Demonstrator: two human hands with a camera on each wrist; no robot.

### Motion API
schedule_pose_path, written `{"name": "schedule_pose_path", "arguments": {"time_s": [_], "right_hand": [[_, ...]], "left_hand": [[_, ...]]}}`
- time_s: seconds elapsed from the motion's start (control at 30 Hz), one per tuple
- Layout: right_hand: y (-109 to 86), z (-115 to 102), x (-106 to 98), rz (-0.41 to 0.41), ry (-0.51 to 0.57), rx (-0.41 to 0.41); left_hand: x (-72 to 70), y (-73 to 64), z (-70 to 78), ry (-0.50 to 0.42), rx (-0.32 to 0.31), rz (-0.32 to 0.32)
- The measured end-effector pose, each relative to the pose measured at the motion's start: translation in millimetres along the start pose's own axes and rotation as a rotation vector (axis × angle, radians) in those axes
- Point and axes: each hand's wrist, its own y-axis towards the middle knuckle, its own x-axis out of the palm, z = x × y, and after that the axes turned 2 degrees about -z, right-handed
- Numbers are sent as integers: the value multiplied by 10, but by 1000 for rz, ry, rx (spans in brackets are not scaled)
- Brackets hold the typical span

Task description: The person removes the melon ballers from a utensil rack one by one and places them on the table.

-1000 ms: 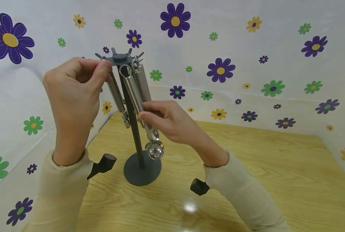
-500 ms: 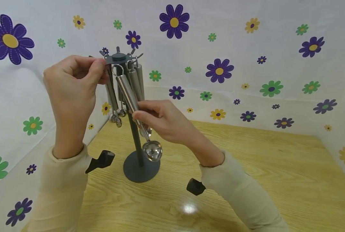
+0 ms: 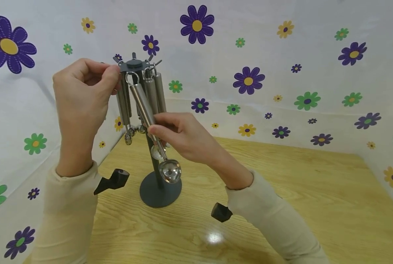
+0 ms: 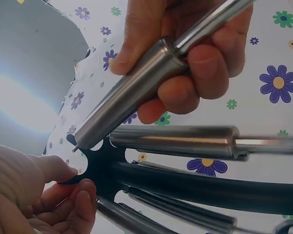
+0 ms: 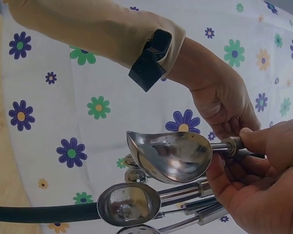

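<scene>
My right hand (image 3: 186, 137) grips an ice cream scoop (image 3: 171, 171) low on its steel handle. The scoop slants, bowl down, and the ring at its top is close to the dark hook plate (image 3: 134, 65) of a utensil stand. Whether that ring is on a hook I cannot tell. My left hand (image 3: 84, 88) pinches an arm of the plate between thumb and fingers, clearer in the left wrist view. Several steel-handled utensils hang around the pole. In the right wrist view the held scoop's bowl (image 5: 178, 156) is above another rounded bowl (image 5: 129, 204).
The stand's round dark base (image 3: 150, 196) rests on a wood-grain table (image 3: 265, 205). A white cloth (image 3: 209, 55) printed with flowers rises behind and to the left. Black wrist cameras (image 3: 221, 212) stick out from both sleeves.
The hook plate has turned, and the hanging utensils have swung round with it to different places. My right hand has shifted slightly left with the scoop. The left hand still pinches at the plate's edge.
</scene>
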Motion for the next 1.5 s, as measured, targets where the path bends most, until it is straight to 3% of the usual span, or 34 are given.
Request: {"name": "schedule_pose_path", "arguments": {"time_s": [0.27,0.7,1.17,1.5], "right_hand": [[3,-28,19,1,39,-20],[-209,-26,-137,67,21,-23],[-541,148,-489,189,42,73],[-864,255,-761,273,2,174]], "left_hand": [[17,27,-13,-1,-13,-8],[26,24,-55,-13,6,27],[-75,-41,-84,25,-25,26],[-23,-56,-30,23,-29,35]]}}
